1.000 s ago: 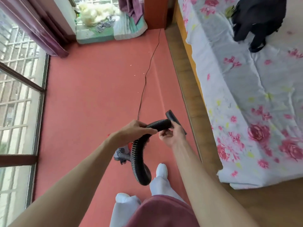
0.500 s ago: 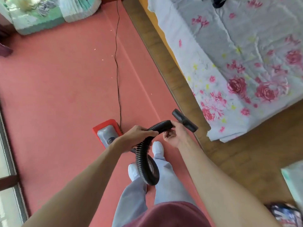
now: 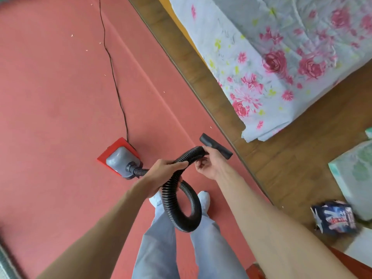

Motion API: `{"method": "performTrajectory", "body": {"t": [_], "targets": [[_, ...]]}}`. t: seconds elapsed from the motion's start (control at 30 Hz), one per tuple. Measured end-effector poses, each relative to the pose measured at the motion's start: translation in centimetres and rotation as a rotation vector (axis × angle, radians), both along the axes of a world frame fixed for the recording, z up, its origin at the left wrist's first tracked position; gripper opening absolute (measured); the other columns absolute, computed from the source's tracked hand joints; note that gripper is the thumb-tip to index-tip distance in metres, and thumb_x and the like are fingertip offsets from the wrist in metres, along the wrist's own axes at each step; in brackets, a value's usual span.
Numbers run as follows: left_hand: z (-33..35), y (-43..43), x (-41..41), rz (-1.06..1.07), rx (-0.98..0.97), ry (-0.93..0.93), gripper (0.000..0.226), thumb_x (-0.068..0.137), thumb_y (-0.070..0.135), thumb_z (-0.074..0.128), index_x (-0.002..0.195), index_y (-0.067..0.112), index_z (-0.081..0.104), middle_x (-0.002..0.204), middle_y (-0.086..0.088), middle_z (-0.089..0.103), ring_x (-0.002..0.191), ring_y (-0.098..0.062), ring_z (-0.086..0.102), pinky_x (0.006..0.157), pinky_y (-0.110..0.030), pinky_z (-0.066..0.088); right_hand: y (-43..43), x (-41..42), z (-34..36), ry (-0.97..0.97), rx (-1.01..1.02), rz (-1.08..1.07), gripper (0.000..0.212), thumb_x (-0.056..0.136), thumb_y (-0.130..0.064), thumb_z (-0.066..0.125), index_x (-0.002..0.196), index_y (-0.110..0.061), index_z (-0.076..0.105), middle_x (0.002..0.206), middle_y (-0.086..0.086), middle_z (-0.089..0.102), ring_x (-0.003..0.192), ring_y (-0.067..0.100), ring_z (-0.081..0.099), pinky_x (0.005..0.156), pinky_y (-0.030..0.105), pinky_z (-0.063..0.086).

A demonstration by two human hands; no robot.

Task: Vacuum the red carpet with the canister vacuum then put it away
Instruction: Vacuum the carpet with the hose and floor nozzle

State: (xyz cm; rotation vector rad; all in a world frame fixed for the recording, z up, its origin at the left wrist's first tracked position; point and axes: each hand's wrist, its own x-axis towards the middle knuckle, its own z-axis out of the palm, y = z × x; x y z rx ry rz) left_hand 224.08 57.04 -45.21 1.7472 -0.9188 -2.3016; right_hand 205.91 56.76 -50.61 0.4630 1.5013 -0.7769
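Home bedroom; bed (image 3: 291, 57) under a floral sheet; wooden floor (image 3: 291, 168); red carpet (image 3: 50, 107) alongside

A red carpet (image 3: 50, 117) covers the floor on the left, with a long crease running from far to near. The canister vacuum (image 3: 120, 158), red with a grey top, sits on it near the middle. Its thin black cord (image 3: 114, 77) trails away across the carpet to the far edge, and its black hose (image 3: 173, 198) rises clear of the carpet. Small pale specks (image 3: 71, 35) dot the far part. Two feet in white socks (image 3: 204, 198) stand on the near part. To the right lies bare wooden floor (image 3: 281, 164). A flowered sheet (image 3: 281, 57) hangs down to it at far right. On the wood at near right lies a blurred blue-and-white packet (image 3: 334, 216), just beside a pale green bundle (image 3: 356, 178), perhaps folded bedding.
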Motion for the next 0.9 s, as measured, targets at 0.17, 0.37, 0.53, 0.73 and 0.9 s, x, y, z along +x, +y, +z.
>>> {"method": "performTrajectory", "body": {"t": [0.17, 0.37, 0.53, 0.73, 0.9], "targets": [[-4.4, 3.1, -3.4, 0.056, 0.014, -0.045, 0.041, 0.088, 0.033, 0.072, 0.104, -0.005, 0.068, 0.072, -0.014, 0.064, 0.061, -0.025, 0.061, 0.056, -0.033, 0.053, 1.1, -2.2, -4.5, 0.040, 0.006, 0.070, 0.023, 0.093, -0.022, 0.062, 0.105, -0.004, 0.054, 0.073, 0.006, 0.048, 0.059, 0.015, 0.043, 0.054, 0.024, 0.039], [-8.7, 5.8, -7.1, 0.134, 0.037, -0.050, 0.031, 0.087, 0.033, 0.073, 0.084, 0.003, 0.068, 0.071, -0.014, 0.064, 0.062, -0.025, 0.061, 0.058, -0.032, 0.052, 2.4, -4.3, -9.3, 0.059, 0.003, 0.109, 0.034, 0.091, -0.023, 0.063, 0.116, -0.001, 0.059, 0.088, 0.011, 0.060, 0.078, 0.020, 0.058, 0.074, 0.031, 0.052], [-11.0, 7.4, -8.6, 0.185, 0.091, -0.063, 0.032, 0.089, 0.028, 0.072, 0.092, -0.004, 0.067, 0.066, -0.014, 0.063, 0.054, -0.024, 0.060, 0.049, -0.027, 0.050, 3.7, -5.0, -12.6, 0.057, 0.013, 0.112, 0.038, 0.093, -0.023, 0.061, 0.124, -0.003, 0.059, 0.091, 0.011, 0.061, 0.076, 0.021, 0.059, 0.064, 0.030, 0.051], [-14.2, 9.0, -9.7, 0.179, 0.139, -0.057, 0.037, 0.089, 0.029, 0.073, 0.096, -0.006, 0.067, 0.070, -0.013, 0.063, 0.054, -0.021, 0.061, 0.052, -0.027, 0.052, 4.6, -5.6, -16.4, 0.096, 0.039, 0.094, 0.035, 0.092, -0.020, 0.061, 0.119, 0.002, 0.063, 0.097, 0.014, 0.066, 0.078, 0.025, 0.062, 0.063, 0.032, 0.053], [-16.5, 8.4, -11.4, 0.221, 0.134, -0.021, 0.034, 0.089, 0.030, 0.073, 0.099, -0.002, 0.068, 0.077, -0.016, 0.066, 0.063, -0.029, 0.065, 0.066, -0.038, 0.059, 3.4, -6.9, -18.5, 0.181, 0.022, 0.102, 0.035, 0.091, -0.021, 0.064, 0.118, 0.000, 0.065, 0.107, 0.016, 0.070, 0.076, 0.025, 0.065, 0.058, 0.029, 0.051]]}}
